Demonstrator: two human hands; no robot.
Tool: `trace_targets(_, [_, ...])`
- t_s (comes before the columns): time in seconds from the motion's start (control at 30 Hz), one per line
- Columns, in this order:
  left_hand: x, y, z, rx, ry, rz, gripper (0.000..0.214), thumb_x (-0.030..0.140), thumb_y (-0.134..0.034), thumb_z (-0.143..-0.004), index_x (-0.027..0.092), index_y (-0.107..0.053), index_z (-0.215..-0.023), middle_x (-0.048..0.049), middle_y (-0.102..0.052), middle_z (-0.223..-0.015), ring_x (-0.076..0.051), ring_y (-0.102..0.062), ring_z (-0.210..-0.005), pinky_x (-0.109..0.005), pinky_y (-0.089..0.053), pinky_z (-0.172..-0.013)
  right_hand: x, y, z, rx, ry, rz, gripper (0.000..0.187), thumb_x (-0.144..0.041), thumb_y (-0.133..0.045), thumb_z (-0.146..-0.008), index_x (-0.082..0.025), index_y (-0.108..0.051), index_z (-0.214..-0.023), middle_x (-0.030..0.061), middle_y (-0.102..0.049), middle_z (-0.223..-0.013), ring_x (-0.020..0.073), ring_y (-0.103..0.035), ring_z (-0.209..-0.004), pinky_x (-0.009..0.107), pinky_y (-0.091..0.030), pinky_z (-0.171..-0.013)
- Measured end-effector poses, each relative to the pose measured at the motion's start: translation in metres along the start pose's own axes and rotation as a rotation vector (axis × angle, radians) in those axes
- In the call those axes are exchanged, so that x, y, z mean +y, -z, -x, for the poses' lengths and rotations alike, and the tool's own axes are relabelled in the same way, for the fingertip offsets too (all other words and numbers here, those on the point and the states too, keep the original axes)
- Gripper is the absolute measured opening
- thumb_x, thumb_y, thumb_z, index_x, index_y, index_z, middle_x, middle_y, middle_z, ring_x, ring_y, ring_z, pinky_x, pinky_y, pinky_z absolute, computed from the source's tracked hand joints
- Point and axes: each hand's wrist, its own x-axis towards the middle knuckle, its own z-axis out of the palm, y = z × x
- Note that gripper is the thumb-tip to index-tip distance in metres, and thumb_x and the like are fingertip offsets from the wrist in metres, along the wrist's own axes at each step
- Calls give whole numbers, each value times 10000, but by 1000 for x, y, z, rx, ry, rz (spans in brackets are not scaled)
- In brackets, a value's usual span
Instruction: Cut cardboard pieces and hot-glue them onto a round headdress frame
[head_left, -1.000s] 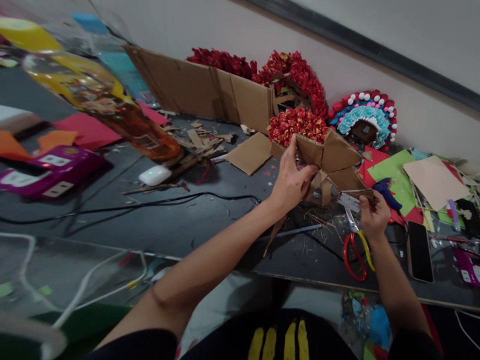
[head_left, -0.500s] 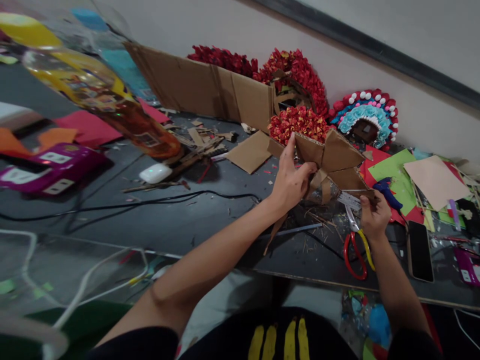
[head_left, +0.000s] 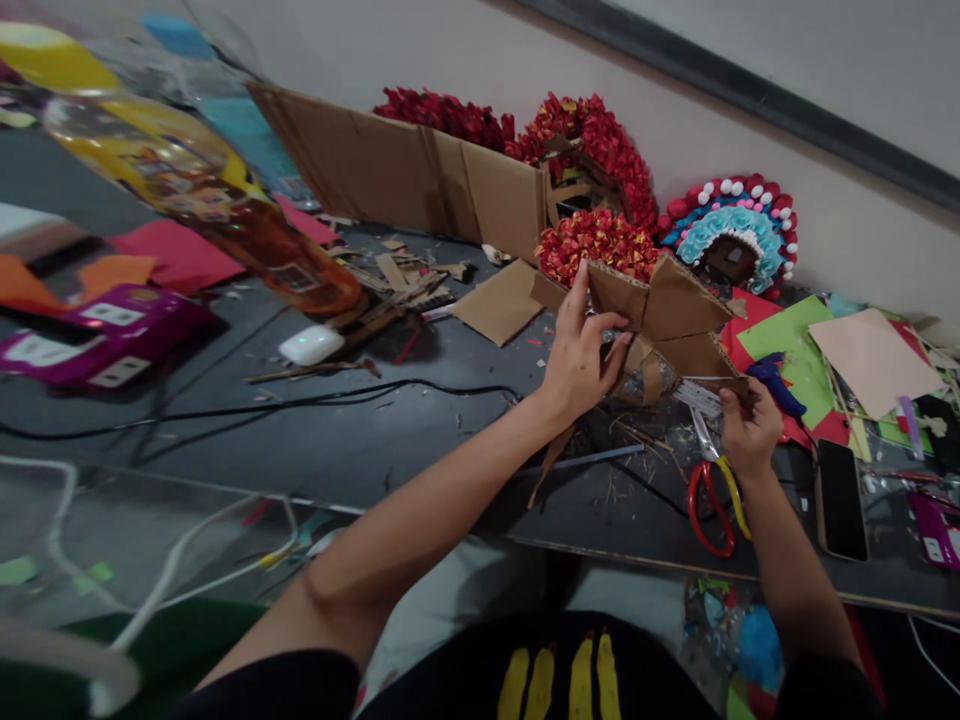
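Observation:
A folded brown cardboard piece (head_left: pixel 679 302) with several panels stands at an angle above the table. My left hand (head_left: pixel 576 358) holds its left side, the index finger straight along the edge and the other fingers and thumb bent. At the lower right end, my right hand (head_left: pixel 752 428) pinches the cardboard between thumb and fingers. Scissors with one red and one yellow handle (head_left: pixel 711 508) lie just left of my right wrist. Beneath the cardboard, a clear ruler-like strip (head_left: pixel 699 400) shows in part. A blue glue gun (head_left: pixel 777 388) rests right of my right hand.
A phone (head_left: pixel 841 498) lies near the front edge, below coloured paper sheets (head_left: pixel 874 362). Behind are red flowered pieces (head_left: pixel 600 245), a blue-and-red headdress (head_left: pixel 739 225) and a long cardboard strip (head_left: pixel 420 180). Left stand bottles (head_left: pixel 217 190); a black cable (head_left: pixel 360 395) crosses the table.
The thumb and bent fingers of my left hand have shifted slightly, with the thumb now lower. My right hand and the cardboard have hardly moved.

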Motion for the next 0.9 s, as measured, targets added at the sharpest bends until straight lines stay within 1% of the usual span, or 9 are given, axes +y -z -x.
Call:
trace_targets(0.13, [0,-1,0,30,-16,7,191,350,-471,-905,212,-479,-1038,-113,-172,-1541,-265,-228,-1404,-487,-319,-1083,-2,0,0,-10,-12,1,160,-327,-582,-824,-179,-622,-872,26,-663,-728,148,-633,-651,265,-521,-615])
trace_targets(0.27, [-1,-3,1,52,8,-24,205,369,-471,-902,216,-466,-1037,-127,-207,-1526,-269,-245,-1397,-501,-342,-1064,-1,1,1,-28,-1,0,153,-327,-591,-818,-187,-633,-864,28,-670,-727,156,-637,-658,275,-527,-618])
trace_targets(0.4, [-1,-3,2,67,44,-10,242,407,-466,-901,227,-443,-1061,-116,-224,-1517,-271,-243,-1397,-529,-344,-1057,1,1,2,-38,12,16,154,-326,-594,-811,-193,-635,-877,36,-683,-774,160,-644,-684,285,-529,-639])
trace_targets(0.5, [0,-2,2,72,64,9,255,423,-462,-902,238,-432,-1076,-109,-239,-1509,-267,-260,-1391,-520,-368,-1042,1,2,2,-49,31,37,154,-325,-593,-808,-190,-638,-867,43,-688,-786,162,-645,-690,284,-527,-635])
trace_targets(0.6, [1,-1,2,90,51,50,261,402,-489,-894,248,-423,-1095,-108,-238,-1508,-268,-272,-1386,-505,-388,-1027,1,2,1,-51,46,53,159,-324,-599,-802,-188,-644,-871,46,-692,-781,166,-650,-691,288,-530,-636])
trace_targets(0.73, [1,-1,1,99,37,55,240,357,-501,-890,257,-427,-1095,-93,-235,-1512,-269,-252,-1394,-525,-349,-1055,2,2,1,-30,61,41,146,-305,-606,-799,-190,-647,-879,43,-695,-776,168,-657,-688,291,-536,-637])
trace_targets(0.83, [0,-2,1,99,34,40,243,370,-511,-880,260,-437,-1083,-87,-239,-1511,-281,-247,-1394,-555,-309,-1073,2,1,0,-34,61,53,146,-315,-604,-803,-191,-650,-862,43,-697,-775,166,-657,-687,288,-536,-636])
trace_targets(0.9, [0,-1,1,103,42,35,252,391,-515,-875,258,-443,-1076,-91,-249,-1506,-286,-256,-1390,-559,-309,-1071,2,1,0,-30,58,63,161,-337,-602,-804,-192,-652,-854,40,-698,-768,163,-654,-679,283,-533,-629])
